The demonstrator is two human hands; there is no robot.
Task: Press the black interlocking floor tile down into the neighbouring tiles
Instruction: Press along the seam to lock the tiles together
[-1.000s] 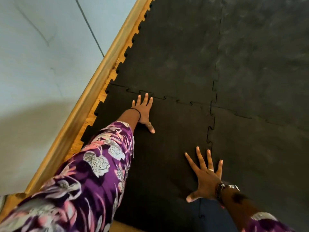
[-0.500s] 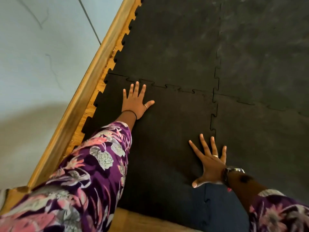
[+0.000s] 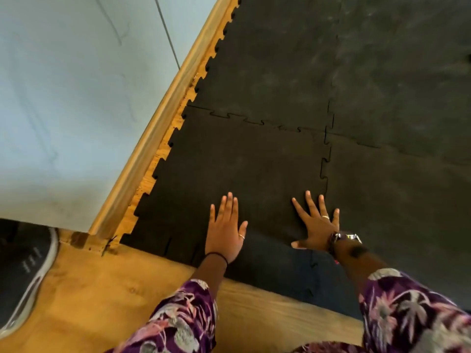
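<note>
Nearest, bare plywood floor [image 3: 267,309] lay under both floral sleeves. The left hand [image 3: 225,231] and right hand [image 3: 316,226] lay flat with fingers spread on the black interlocking tile [image 3: 242,169], near its front edge. Beyond the fingertips, its toothed seams met the neighbouring tiles [image 3: 280,67].

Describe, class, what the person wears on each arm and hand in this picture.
Both sleeves are purple with a pink and white floral print. The left hand has a thin black band at the wrist and a ring on the thumb. The right hand has a ring on one finger and a shiny metal wristwatch.
</note>
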